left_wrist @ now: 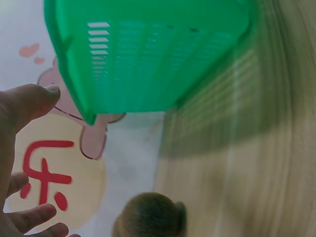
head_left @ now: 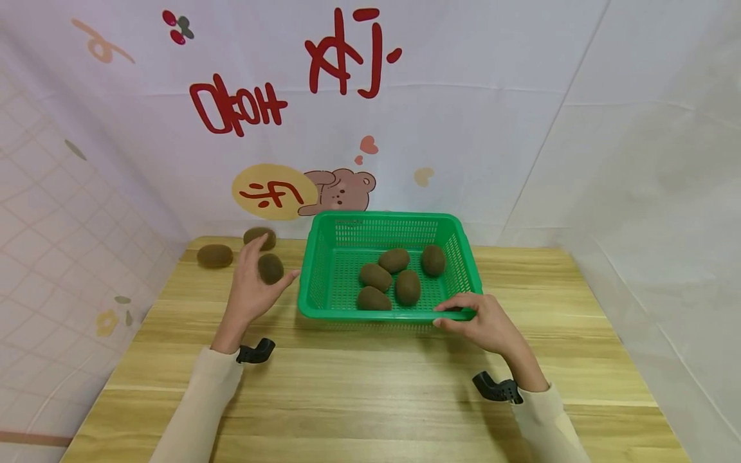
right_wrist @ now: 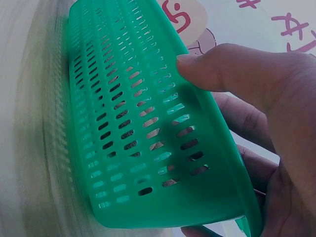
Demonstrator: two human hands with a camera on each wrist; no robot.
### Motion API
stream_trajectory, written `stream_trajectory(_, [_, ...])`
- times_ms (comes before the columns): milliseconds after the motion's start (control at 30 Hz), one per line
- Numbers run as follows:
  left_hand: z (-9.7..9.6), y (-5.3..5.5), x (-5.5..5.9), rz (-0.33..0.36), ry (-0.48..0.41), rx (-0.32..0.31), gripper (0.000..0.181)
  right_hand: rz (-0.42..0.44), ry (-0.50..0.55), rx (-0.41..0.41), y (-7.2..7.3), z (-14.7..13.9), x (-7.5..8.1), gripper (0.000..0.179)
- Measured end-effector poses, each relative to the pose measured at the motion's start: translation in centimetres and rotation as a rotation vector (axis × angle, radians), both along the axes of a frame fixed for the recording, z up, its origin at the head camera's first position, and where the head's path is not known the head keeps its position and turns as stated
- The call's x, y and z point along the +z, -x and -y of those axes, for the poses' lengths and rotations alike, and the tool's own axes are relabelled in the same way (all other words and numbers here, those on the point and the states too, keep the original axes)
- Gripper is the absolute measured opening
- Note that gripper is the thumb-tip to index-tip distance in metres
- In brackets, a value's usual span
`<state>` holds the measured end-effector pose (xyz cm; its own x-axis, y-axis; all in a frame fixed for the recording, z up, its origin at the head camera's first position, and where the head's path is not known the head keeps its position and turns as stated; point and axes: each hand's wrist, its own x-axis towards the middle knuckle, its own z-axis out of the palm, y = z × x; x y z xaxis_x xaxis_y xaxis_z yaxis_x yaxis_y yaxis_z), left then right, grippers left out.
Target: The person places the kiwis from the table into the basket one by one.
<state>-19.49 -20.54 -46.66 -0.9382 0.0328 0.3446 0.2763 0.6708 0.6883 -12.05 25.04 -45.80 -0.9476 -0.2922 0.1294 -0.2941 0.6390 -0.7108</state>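
Note:
A green plastic basket with slotted walls stands on the table, several brown kiwis lying in it. My right hand grips its near right corner, thumb on the outer side of the rim and fingers over the inside, as the right wrist view also shows. Left of the basket, my left hand is spread beside a kiwi, its thumb tip close to the basket's left wall. Behind the fingers lies a second kiwi, partly covered. In the left wrist view the hand's thumb and fingers stand apart, holding nothing.
A third loose kiwi sits at the far left of the wooden table. Directly behind the table hangs a white printed cloth, with more cloth at both sides. A black wrist mount is strapped on each forearm.

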Motion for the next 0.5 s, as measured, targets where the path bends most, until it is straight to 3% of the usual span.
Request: stream_trajectory(500, [1.8, 1.6, -3.7, 0.172, -0.018, 0.039, 0.105, 0.004, 0.001, -0.004, -0.1, 0.0, 0.0, 0.016])
